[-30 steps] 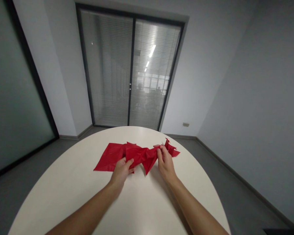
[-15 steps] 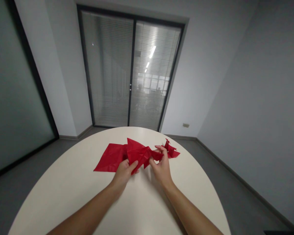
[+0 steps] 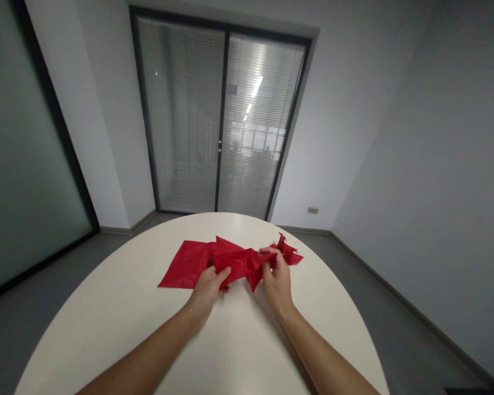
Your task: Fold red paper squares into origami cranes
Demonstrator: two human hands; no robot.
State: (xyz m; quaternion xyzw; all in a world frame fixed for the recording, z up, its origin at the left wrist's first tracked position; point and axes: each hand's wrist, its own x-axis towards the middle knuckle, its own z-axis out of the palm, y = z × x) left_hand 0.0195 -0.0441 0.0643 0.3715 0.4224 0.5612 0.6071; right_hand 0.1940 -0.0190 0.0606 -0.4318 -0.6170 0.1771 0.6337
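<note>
A partly folded piece of red paper (image 3: 239, 262) is held between both hands, a little above the table. My left hand (image 3: 209, 282) grips its left part, with the thumb on top and the fingers curled beneath. At its narrower right end, my right hand (image 3: 276, 277) pinches the paper; some fingertips are hidden by the folds. Behind my left hand lies a flat sheet of red paper (image 3: 184, 264). Just past my right hand sits a folded red paper figure (image 3: 288, 253) with upright points, partly covered by the hand.
All of this is on or above a round cream table (image 3: 230, 345). Beyond its far edge stand glass panels with blinds (image 3: 181, 137) in a dark frame. A frosted glass panel (image 3: 20, 153) is at the left, and a small socket (image 3: 313, 210) sits low on the wall.
My right hand has shifted slightly right, and the held paper looks more stretched out between the hands. Its lower point now hangs further right. The flat sheet and the figure stay put.
</note>
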